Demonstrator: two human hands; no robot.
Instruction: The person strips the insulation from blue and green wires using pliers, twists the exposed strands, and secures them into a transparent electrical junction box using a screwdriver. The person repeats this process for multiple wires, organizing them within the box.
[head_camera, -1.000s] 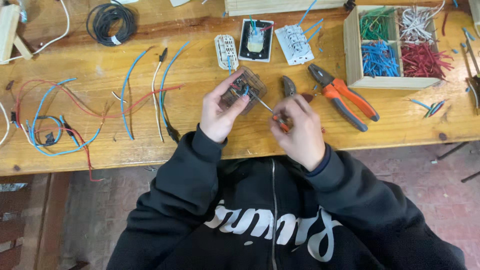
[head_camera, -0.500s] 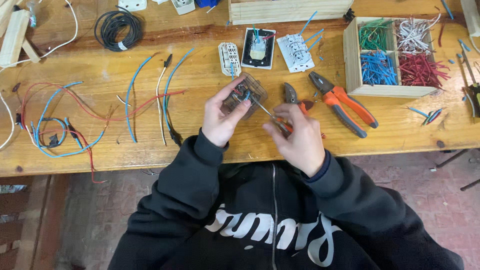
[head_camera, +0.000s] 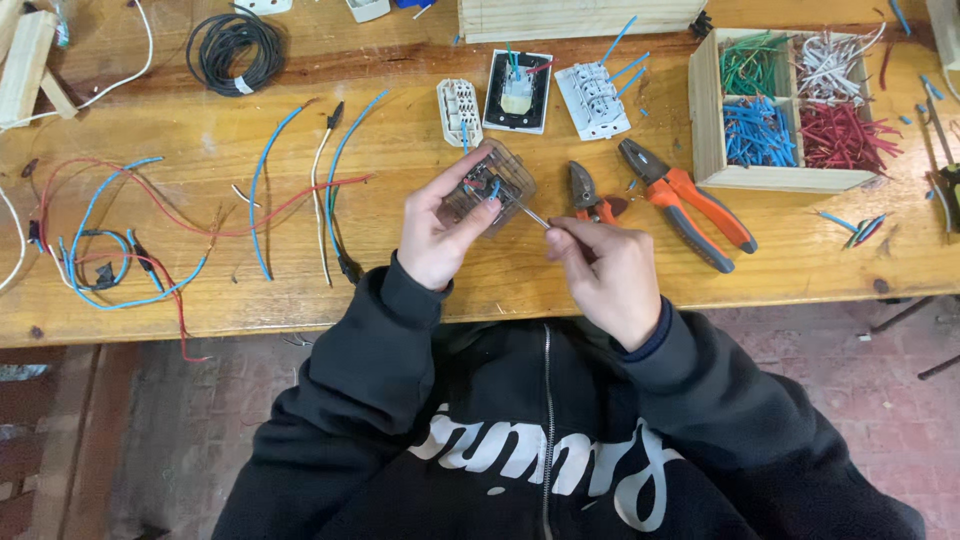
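Both hands are busy: our left hand (head_camera: 437, 232) clamps the switch module (head_camera: 487, 185) while our right hand (head_camera: 604, 270) pinches a screwdriver (head_camera: 533, 216) at its terminal, so next we judge steady turning is needed.

Both hands are raised close together over the desk's near edge, the left hand (head_camera: 438, 232) curled with fingers gripping, the right hand (head_camera: 605, 272) closed in a pinch, forearms angled inward.

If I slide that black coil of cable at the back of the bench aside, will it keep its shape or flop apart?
The black cable coil is probably floppy: its thin loops lie loosely over each other. A small light band on one side seems to bind it, so it may move as one bundle. It lies flat on the wooden bench, so rolling or tipping is unlikely.
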